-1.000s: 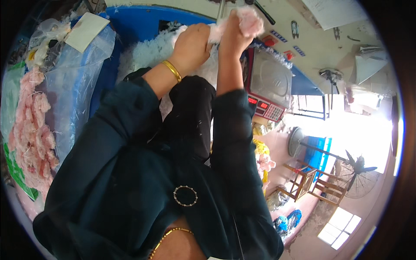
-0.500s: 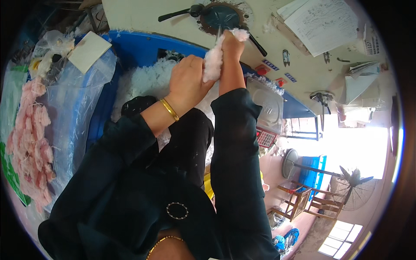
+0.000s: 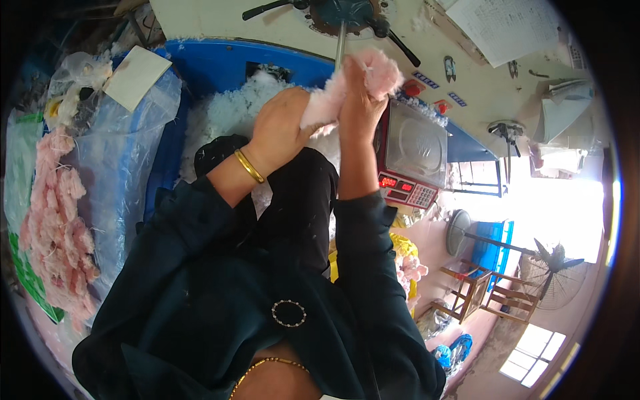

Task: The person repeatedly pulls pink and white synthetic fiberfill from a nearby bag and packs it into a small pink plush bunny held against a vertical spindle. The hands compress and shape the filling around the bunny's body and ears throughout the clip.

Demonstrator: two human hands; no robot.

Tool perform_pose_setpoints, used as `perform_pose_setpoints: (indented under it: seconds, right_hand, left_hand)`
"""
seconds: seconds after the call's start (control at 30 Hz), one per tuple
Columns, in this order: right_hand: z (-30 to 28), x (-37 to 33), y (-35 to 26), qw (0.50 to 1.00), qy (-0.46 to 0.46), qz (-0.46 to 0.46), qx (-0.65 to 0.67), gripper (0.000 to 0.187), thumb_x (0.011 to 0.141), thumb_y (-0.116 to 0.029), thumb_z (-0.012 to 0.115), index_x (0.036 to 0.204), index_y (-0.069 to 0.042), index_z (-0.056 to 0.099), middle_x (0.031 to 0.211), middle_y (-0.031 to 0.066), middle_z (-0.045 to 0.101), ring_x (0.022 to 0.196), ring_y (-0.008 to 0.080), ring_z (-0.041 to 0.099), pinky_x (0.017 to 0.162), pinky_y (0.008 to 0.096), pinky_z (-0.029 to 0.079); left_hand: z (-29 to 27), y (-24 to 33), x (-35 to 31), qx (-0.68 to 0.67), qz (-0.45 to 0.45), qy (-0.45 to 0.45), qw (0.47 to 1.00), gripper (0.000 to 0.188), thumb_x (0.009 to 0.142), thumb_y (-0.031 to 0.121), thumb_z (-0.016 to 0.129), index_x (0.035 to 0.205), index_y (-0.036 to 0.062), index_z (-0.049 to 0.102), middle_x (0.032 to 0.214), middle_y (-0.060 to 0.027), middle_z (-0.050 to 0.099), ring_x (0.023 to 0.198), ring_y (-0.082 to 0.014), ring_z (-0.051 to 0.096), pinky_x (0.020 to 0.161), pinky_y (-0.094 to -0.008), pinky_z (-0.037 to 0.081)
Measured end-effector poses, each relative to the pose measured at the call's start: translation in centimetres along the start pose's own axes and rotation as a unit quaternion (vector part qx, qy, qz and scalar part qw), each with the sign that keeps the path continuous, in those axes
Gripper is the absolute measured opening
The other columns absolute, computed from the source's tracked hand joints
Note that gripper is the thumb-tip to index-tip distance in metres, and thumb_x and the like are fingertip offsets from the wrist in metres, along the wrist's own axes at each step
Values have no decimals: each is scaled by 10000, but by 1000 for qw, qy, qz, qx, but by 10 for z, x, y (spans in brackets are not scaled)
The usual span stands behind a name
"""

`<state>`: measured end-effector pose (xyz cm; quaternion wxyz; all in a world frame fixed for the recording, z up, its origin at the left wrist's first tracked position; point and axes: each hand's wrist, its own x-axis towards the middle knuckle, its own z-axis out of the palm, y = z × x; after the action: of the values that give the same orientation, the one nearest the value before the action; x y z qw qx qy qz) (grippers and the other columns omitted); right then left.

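Both my hands grip a fluffy pale pink plush piece (image 3: pixel 383 75) below the table's edge. My left hand (image 3: pixel 283 125) is closed round its lower left end. My right hand (image 3: pixel 362 113) wraps its middle, and a rounded pink end sticks out past the fingers. A thin metal tube (image 3: pixel 341 47) runs down from a dark round machine opening (image 3: pixel 342 15) toward the plush. Whether the tube's tip touches or enters the plush is hidden. White fluffy stuffing (image 3: pixel 230 117) lies in the blue bin beyond my left hand.
At the left, several pink plush pieces (image 3: pixel 60 227) lie on clear plastic bags. A red scale (image 3: pixel 407 187) with a lit display stands right of my right forearm. Snips (image 3: pixel 449 68) and papers (image 3: pixel 500 27) lie on the table (image 3: pixel 220 20). A fan (image 3: pixel 552 273) and wooden chairs (image 3: pixel 467 287) stand farther right.
The plush piece has come down along the tube, showing more of the tube. Its rounded end now stands out fuller past my right hand. Both hands have moved slightly toward me.
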<state>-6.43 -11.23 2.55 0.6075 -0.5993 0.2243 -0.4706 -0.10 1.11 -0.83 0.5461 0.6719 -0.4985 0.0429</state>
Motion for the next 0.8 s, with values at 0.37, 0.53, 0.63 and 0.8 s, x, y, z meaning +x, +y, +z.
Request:
perform_pose_setpoints:
  seconds: [0.37,0.53,0.63,0.8]
  right_hand:
    - [-65,-60,9,848,-330,297,289,506,841,-277,708,1236,-14,531,893,-6,614,616,36,481,490,167,337]
    - [-47,-58,-21,907,-283,275,149,412,790,-138,748,1142,6,590,954,18,613,749,77,542,583,208,433]
    - [-51,-56,-25,928,-327,175,43,327,747,-64,759,1035,15,625,959,36,603,805,104,561,618,244,465]
    - [-41,-56,-28,882,-327,-178,-289,257,684,-123,734,899,-49,614,849,78,612,752,242,626,604,340,484]
  left_hand:
    - [4,-14,-28,-273,-234,-74,930,361,1005,298,440,1032,-20,609,801,-86,635,748,-119,586,671,-285,479]
    - [0,-5,-23,-210,-127,15,969,316,973,288,493,1024,-4,602,881,-148,659,768,-209,622,680,-322,483]
    - [-11,-12,-35,-291,-208,-63,932,275,963,257,521,1089,28,604,944,-91,665,839,-167,621,729,-286,480]
    - [-22,12,-25,-551,-421,-88,715,351,957,273,552,1200,20,567,1085,-68,629,981,-136,597,819,-275,481]
